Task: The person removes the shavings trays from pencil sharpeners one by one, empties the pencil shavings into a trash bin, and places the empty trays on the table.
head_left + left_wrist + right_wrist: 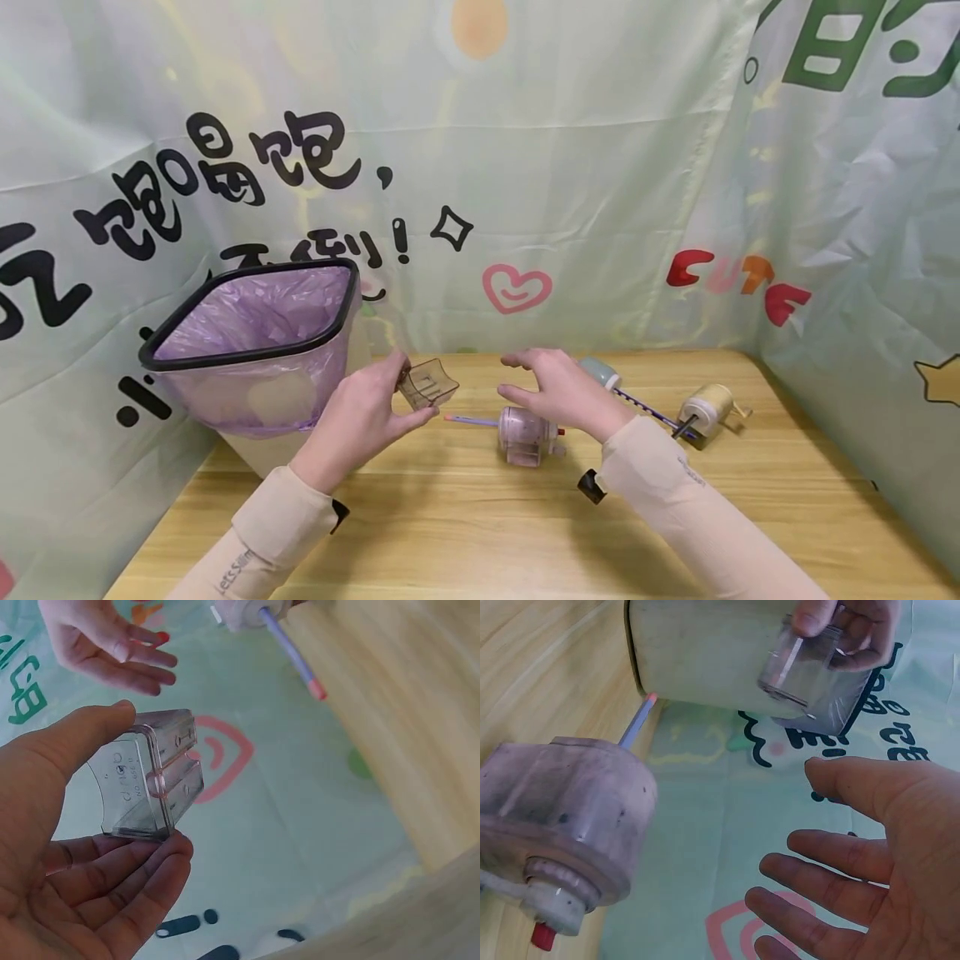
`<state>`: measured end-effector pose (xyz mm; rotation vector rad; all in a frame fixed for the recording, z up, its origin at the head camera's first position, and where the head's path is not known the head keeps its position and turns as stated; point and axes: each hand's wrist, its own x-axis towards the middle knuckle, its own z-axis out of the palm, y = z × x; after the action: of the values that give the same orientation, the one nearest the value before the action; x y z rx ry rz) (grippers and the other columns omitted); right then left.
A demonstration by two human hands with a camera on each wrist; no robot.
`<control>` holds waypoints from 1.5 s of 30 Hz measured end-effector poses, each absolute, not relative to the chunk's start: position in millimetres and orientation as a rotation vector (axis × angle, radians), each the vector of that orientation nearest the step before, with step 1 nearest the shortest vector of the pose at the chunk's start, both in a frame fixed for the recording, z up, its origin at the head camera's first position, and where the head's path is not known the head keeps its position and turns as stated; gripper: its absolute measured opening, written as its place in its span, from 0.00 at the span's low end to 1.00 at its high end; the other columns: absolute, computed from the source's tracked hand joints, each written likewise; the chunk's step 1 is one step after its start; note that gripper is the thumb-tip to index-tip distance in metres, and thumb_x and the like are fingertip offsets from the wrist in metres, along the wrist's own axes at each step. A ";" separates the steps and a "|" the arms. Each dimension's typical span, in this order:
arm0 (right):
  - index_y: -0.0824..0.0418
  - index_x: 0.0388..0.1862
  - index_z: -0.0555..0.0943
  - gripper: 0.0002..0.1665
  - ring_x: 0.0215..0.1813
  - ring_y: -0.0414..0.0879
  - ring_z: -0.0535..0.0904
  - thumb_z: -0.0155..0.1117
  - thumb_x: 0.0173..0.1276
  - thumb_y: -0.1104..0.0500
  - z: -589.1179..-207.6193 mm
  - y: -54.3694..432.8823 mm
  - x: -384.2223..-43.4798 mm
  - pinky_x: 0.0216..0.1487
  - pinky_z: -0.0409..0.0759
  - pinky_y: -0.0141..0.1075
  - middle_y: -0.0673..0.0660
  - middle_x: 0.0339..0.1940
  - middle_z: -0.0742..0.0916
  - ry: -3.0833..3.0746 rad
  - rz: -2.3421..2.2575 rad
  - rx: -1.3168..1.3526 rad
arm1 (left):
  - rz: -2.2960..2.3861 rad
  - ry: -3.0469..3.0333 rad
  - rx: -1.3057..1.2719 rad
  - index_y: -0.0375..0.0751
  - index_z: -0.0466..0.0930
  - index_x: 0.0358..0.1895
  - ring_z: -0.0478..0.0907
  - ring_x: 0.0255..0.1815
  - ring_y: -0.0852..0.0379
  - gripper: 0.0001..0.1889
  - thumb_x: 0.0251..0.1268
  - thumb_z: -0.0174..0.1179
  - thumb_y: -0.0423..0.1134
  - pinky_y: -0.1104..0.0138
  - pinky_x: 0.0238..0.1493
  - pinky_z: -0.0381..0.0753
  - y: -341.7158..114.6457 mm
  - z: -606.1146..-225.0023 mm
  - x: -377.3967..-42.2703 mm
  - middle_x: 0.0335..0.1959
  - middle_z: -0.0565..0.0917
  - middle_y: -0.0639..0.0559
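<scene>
My left hand (358,410) pinches a clear smoky plastic shavings drawer (431,385) between thumb and fingers, raised above the table beside the bin. In the left wrist view the drawer (174,769) is tilted, with moulded lettering on one face. My right hand (564,390) holds nothing; its fingers are spread and loosely bent, just above and behind a pale pink crank pencil sharpener (519,429). A lilac pencil (476,422) with a pinkish end sticks out of that sharpener toward the left. The sharpener's crank with a red tip (544,936) shows in the right wrist view.
A waste bin (247,363) with a black rim and purple liner stands at the left. Toward the back right are a yellow sharpener (712,403), a grey-green sharpener (597,371) and a dark blue patterned pencil (647,407). Printed cloth (600,208) hangs behind the wooden table (465,533).
</scene>
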<state>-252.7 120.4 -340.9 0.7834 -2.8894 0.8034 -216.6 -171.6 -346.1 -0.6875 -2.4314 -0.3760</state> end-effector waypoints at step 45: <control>0.63 0.69 0.83 0.28 0.67 0.62 0.85 0.69 0.78 0.48 -379.7 158.8 -232.5 0.67 0.83 0.59 0.62 0.67 0.88 -2.847 0.804 0.708 | -0.606 -2.697 -0.848 0.40 0.77 0.42 0.68 0.20 0.68 0.26 0.59 0.80 0.55 0.74 0.22 0.74 -158.7 -445.1 -221.7 0.24 0.83 0.52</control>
<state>-232.5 158.8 -379.7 0.7075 -2.8473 0.8042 -221.7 -158.7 -445.1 -0.8478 -2.6967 -0.6057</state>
